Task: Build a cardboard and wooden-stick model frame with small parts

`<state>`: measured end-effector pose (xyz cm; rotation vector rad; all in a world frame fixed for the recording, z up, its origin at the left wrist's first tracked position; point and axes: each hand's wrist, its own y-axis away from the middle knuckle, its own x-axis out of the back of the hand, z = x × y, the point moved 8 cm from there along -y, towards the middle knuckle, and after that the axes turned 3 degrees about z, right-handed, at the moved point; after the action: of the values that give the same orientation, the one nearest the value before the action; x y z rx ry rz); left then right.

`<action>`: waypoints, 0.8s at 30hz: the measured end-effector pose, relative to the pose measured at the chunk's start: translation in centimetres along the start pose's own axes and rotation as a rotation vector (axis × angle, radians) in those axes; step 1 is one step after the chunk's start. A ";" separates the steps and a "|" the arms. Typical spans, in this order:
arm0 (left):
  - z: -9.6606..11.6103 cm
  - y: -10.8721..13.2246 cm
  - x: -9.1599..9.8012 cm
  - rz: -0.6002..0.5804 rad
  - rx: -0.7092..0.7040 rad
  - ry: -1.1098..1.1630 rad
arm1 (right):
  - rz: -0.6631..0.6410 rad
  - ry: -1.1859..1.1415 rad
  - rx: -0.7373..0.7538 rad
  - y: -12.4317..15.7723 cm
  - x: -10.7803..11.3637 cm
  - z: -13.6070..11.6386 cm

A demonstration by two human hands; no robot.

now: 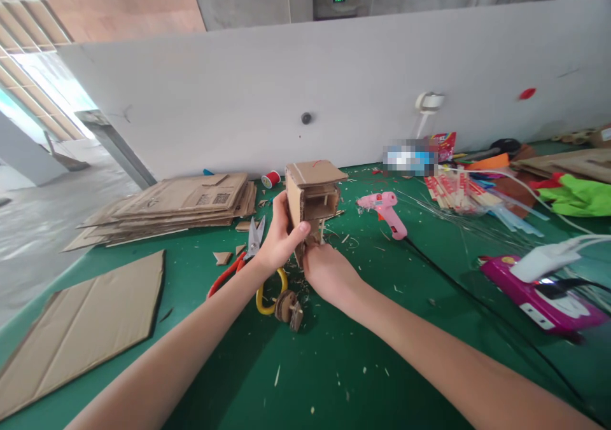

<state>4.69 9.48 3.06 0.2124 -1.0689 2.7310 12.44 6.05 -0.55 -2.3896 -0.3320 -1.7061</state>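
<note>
A small box-like cardboard model (315, 191) with an opening in its front is held upright over the green table (382, 366). My left hand (281, 236) grips its left wall, thumb on the near edge. Lower down, my right hand (329, 271) is closed at the model's base, with its fingertips partly hidden. Just below my hands lie small cardboard discs on a stick (286, 307). Scissors with red handles (229, 276) rest left of my left wrist, and a yellow handle loop (260, 299) shows beside the discs.
Stacked cardboard sheets (191, 198) and a flat cardboard piece (90, 328) lie left. A pink glue gun (389, 217) trails a black cord rightward to a purple power strip (525, 296). Red thread (271, 179) stands near the white partition (238, 99). Glue sticks (510, 217) lie right.
</note>
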 end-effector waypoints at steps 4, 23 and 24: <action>0.0 -0.2 0.2 -0.006 -0.008 -0.010 | 0.146 -0.040 0.052 -0.4 1.7 -0.2; 0.2 0.0 0.1 0.002 -0.067 -0.038 | 0.206 -0.139 0.089 0.1 2.6 -0.7; 0.1 0.0 0.2 0.008 -0.064 -0.040 | 0.206 -0.132 0.086 0.1 2.6 -0.8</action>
<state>4.53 9.39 3.15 0.2552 -1.1679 2.7054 12.60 5.93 2.16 -2.3863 -0.1663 -1.4217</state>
